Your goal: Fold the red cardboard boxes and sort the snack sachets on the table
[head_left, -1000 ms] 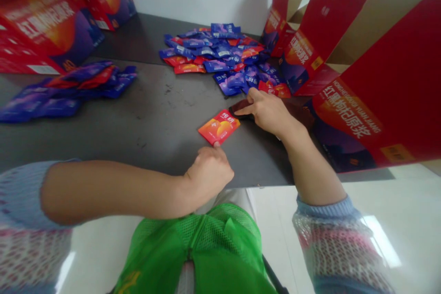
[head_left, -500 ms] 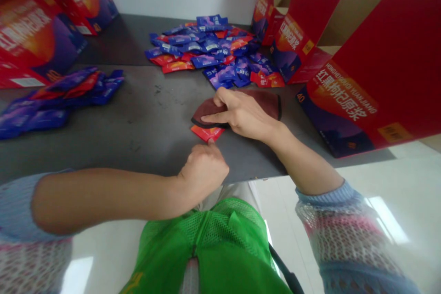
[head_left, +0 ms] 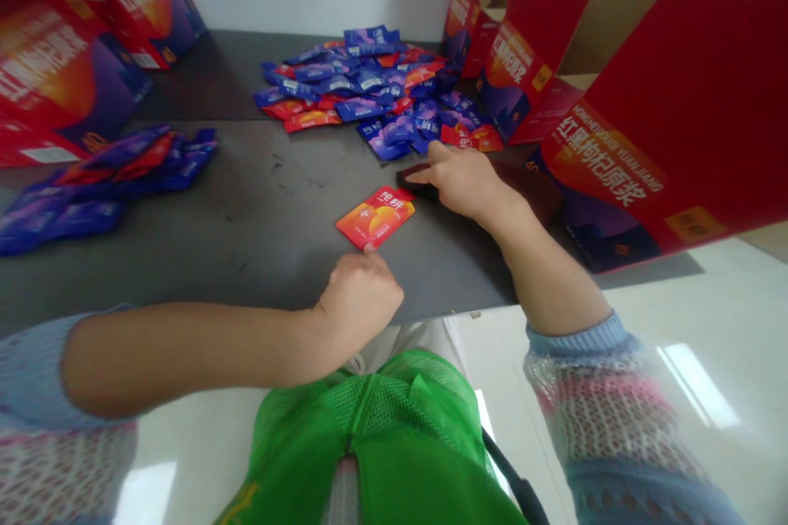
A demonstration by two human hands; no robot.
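Observation:
A red and orange sachet (head_left: pixel 377 216) lies flat on the dark grey table, its printed face up. My left hand (head_left: pixel 362 289) is closed in a loose fist at the near side, with a fingertip and thumb at the sachet's lower corner. My right hand (head_left: pixel 471 180) grips a dark brown cloth with a black edge (head_left: pixel 529 189), beyond the sachet's upper right end. Most of the cloth is behind the hand and forearm. The cloth's left tip is close to the sachet; whether they touch I cannot tell.
A big heap of blue and red sachets (head_left: pixel 369 90) lies at the back, and a smaller pile (head_left: pixel 111 184) at the left. Tall red cartons, one with its flaps up (head_left: pixel 621 156), stand at the right. More red cartons (head_left: pixel 55 74) stand at the left. The table's near edge (head_left: pixel 443 317) runs before me.
My right hand has moved right with the cloth, uncovering the red sachet. My left hand stays at the sachet's lower corner.

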